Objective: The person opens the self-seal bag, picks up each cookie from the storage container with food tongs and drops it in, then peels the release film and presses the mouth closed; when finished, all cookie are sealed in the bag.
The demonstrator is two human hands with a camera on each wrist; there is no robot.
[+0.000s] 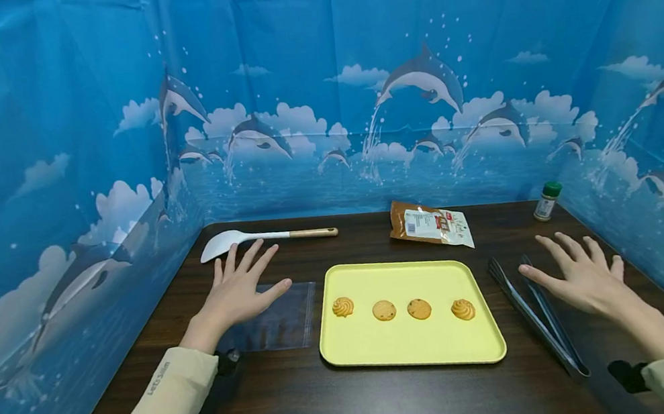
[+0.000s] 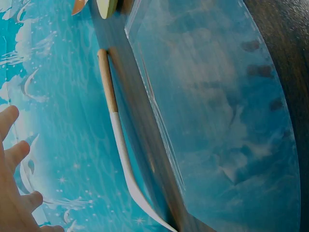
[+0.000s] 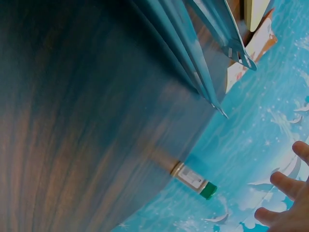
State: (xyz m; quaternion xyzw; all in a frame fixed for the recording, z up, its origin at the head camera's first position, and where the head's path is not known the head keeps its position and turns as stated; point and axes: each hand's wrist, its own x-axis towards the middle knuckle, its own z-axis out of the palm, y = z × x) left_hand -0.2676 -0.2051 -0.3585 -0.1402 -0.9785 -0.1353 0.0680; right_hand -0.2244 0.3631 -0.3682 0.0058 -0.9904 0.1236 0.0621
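clock read from the middle of the yellow tray, 12 being the far side of the worktop (image 1: 389, 407). left hand (image 1: 237, 296) toward 10 o'clock, fingers spread, gripping nothing. under and beside it, at 9, a clear plastic bag (image 1: 285, 316) lies flat: likely feather-light, limp, slick, apt to cling to the surface; best pinched at its edge nearest the tray, where a strip shows. spatula (image 1: 271, 235) at 10, white with a wooden grip; looks stiff and light, hold by the wood. tray (image 1: 407, 346) in the centre: rigid, probably smooth, to be taken level by its 9 and 3 o'clock rims. on it, left to right, swirled cookie (image 1: 343, 307), two round cookies (image 1: 384, 310) (image 1: 419, 309), second swirled cookie (image 1: 463, 309); dry and crumbly by the look, so a gentle side pinch. packet (image 1: 431, 225) just past 12, soft-sided. tongs (image 1: 530, 311) at 3, joined end toward their own 5; likely springy and slippery, grasp both arms midway. small green-capped bottle (image 1: 546, 205) at 2, firm, hold round the body. right hand (image 1: 585, 281) at 3, beyond the tongs, fingers spread, holding nothing.
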